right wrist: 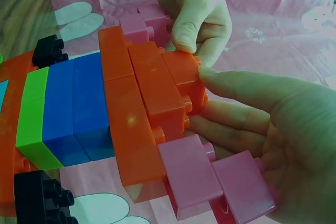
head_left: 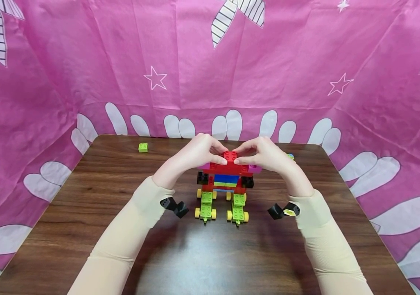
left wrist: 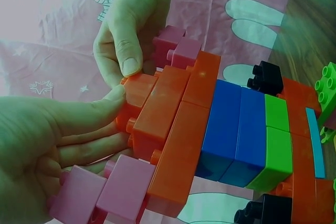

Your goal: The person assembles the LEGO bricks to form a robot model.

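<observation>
A figure built of toy building blocks stands on the brown table, with a small red block [head_left: 230,154] at its top. My left hand [head_left: 203,150] and right hand [head_left: 262,152] pinch this block from both sides, thumbs at its near face and fingers behind. Under it, a longer red block [left wrist: 167,106] sits on a wide red row [right wrist: 128,124]. Pink blocks [left wrist: 124,190] stick out at both sides, close by the hands. Lower down come blue blocks [head_left: 226,179], a light green layer [left wrist: 276,153] and black blocks [right wrist: 44,195] on either side.
Two light green wheeled bases, left [head_left: 206,209] and right [head_left: 238,212], with yellow wheels, carry the figure. A loose light green block [head_left: 143,147] lies at the table's back left. Behind the right wrist a small blue-and-green piece [head_left: 291,156] peeks out. Pink cloth [head_left: 195,78] surrounds the table.
</observation>
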Motion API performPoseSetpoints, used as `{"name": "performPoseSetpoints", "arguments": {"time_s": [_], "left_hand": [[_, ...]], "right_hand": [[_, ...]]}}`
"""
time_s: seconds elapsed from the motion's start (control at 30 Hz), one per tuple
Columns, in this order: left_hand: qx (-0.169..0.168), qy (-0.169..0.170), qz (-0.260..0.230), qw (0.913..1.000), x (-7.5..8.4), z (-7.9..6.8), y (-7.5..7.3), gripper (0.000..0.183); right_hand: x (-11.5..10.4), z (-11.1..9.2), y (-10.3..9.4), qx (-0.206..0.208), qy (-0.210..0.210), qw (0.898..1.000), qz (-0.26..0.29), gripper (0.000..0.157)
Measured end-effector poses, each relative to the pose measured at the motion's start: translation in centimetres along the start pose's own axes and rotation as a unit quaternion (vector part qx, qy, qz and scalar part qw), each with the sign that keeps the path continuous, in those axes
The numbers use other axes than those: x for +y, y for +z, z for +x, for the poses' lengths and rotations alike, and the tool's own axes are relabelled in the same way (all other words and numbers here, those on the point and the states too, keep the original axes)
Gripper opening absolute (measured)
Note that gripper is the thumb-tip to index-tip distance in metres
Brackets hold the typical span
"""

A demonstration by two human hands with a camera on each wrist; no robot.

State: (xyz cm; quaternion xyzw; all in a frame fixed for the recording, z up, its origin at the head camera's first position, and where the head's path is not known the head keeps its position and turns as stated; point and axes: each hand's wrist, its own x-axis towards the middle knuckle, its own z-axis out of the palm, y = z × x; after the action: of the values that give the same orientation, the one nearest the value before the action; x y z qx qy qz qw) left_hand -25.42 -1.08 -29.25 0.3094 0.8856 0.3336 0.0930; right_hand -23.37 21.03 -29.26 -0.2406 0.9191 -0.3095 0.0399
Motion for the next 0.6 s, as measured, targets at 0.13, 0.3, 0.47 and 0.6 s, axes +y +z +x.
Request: {"name": "performPoseSetpoints", "arguments": {"time_s": [0.13, 0.3, 0.47, 0.6], "left_hand": [[0.002, -0.004, -0.003, 1.0, 0.03, 0.09, 0.03, 0.036], [0.003, -0.004, -0.007, 1.0, 0.01, 0.06, 0.02, 0.036], [0.005, -0.006, -0.003, 1.0, 0.01, 0.03, 0.06, 0.037], [0.002, -0.006, -0.002, 1.0, 0.05, 0.01, 0.1, 0.037]], "right_hand": [[-0.01, 0.0, 0.0, 0.001, -0.001, 1.0, 0.003, 0.029], [-0.01, 0.05, -0.01, 0.002, 0.0, 1.0, 0.004, 0.028], [0.17, 0.1, 0.0, 0.003, -0.002, 1.0, 0.007, 0.029], [0.21, 0.03, 0.0, 0.001, -0.001, 1.0, 0.008, 0.029]]}}
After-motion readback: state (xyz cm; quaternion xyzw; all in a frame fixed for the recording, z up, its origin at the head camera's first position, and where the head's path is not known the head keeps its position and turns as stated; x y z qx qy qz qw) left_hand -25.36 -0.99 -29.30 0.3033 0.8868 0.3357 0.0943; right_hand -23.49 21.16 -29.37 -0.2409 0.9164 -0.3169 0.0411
